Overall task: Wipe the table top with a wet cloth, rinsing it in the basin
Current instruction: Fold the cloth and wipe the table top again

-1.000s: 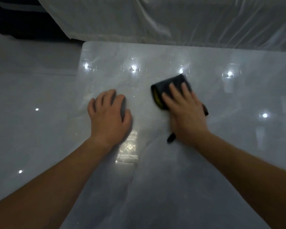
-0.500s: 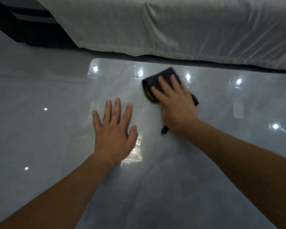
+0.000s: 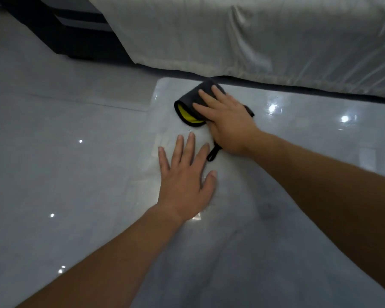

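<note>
Glossy pale counter (image 3: 298, 152), sheet-draped bed (image 3: 253, 36) beyond.
Right hand (image 3: 228, 121) lies flat, pressing the dark cloth (image 3: 192, 101) at the far left corner; left hand (image 3: 187, 176) rests flat, fingers spread, nearer.

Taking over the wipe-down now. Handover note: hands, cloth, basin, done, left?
Left hand: flat on the table top, fingers spread, holds nothing.
Right hand: flat, with straight fingers pressing the cloth onto the top.
The cloth is dark and folded. It lies at the far left corner of the top with its yellow inner face showing at the fold. Its hanging loop trails toward the person.
The basin is not in view.
Done: wiping is under way at that corner; how much of the top is already covered cannot be told.
Left: likely the rest of the top, plus rinsing.
</note>
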Demonstrator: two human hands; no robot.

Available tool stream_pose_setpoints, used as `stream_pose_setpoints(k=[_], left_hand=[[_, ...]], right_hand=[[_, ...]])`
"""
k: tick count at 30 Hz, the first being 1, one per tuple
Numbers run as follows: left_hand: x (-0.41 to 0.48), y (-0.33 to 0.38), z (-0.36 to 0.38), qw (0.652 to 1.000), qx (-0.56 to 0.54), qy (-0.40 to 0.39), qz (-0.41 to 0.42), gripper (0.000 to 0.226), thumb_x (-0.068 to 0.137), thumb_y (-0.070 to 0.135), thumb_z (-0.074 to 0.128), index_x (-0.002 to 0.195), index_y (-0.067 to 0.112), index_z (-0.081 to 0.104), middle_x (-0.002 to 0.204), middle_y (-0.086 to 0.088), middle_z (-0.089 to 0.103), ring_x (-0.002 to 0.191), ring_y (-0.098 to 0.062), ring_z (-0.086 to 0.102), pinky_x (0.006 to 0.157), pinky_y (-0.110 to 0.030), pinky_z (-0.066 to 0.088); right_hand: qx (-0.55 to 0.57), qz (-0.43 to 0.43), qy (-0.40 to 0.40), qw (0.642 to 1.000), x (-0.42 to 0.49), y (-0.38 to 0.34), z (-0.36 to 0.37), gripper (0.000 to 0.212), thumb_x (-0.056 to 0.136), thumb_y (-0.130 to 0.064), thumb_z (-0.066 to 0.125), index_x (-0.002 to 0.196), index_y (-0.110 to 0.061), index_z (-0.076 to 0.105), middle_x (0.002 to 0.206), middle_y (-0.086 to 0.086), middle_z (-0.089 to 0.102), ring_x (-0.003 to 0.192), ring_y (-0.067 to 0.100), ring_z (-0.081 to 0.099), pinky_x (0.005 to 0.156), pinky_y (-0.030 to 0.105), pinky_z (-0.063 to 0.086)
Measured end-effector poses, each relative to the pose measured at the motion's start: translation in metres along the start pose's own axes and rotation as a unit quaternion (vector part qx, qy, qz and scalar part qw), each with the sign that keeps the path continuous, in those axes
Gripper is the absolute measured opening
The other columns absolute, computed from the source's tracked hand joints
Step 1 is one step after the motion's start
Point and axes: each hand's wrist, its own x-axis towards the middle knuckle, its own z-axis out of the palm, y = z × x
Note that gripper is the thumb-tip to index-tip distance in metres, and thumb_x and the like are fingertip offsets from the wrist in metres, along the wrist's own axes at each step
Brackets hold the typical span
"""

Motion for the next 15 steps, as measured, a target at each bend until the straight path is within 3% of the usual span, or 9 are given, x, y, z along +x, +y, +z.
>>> stream_pose_setpoints(k=[3, 6, 10, 15], left_hand=[[-0.009, -0.015, -0.007, 0.995, -0.086, 0.045, 0.019, 0.062, 0.096, 0.043, 0.041, 0.151, 0.016, 0.037, 0.165, -0.011, 0.021, 0.155, -0.024, 0.008, 0.124, -0.053, 0.003], [-0.019, -0.040, -0.010, 0.994, -0.057, 0.088, -0.012, 0.052, 0.094, 0.036, 0.047, 0.142, 0.016, 0.049, 0.159, -0.013, 0.034, 0.151, -0.029, 0.021, 0.123, -0.054, 0.011], [-0.032, -0.069, -0.012, 0.999, 0.010, 0.048, -0.002, 0.059, 0.099, 0.044, 0.030, 0.154, 0.025, 0.033, 0.167, -0.007, 0.015, 0.155, -0.026, 0.004, 0.124, -0.055, 0.004], [-0.034, -0.077, -0.007, 0.998, 0.025, 0.049, 0.015, 0.061, 0.100, 0.044, 0.028, 0.158, 0.025, 0.025, 0.168, -0.008, 0.008, 0.156, -0.026, 0.000, 0.124, -0.054, 0.004]], right_hand=[[0.006, 0.014, 0.029, 0.999, -0.033, 0.029, -0.007, 0.055, 0.092, -0.020, 0.039, 0.146, -0.018, 0.050, 0.159, 0.009, 0.036, 0.150, 0.037, 0.024, 0.122, 0.051, 0.021], [0.019, 0.091, 0.058, 0.994, -0.060, 0.043, -0.011, 0.053, 0.094, -0.013, 0.046, 0.146, -0.017, 0.049, 0.159, 0.011, 0.035, 0.151, 0.038, 0.022, 0.123, 0.053, 0.020], [0.012, 0.147, 0.072, 0.987, -0.017, 0.007, -0.006, 0.054, 0.097, -0.022, 0.040, 0.151, -0.019, 0.042, 0.163, 0.009, 0.028, 0.153, 0.037, 0.015, 0.125, 0.050, 0.013], [-0.035, 0.011, 0.040, 0.999, 0.067, -0.043, 0.017, 0.052, 0.101, -0.031, 0.038, 0.152, -0.024, 0.039, 0.164, 0.006, 0.026, 0.153, 0.035, 0.014, 0.124, 0.050, 0.014]])
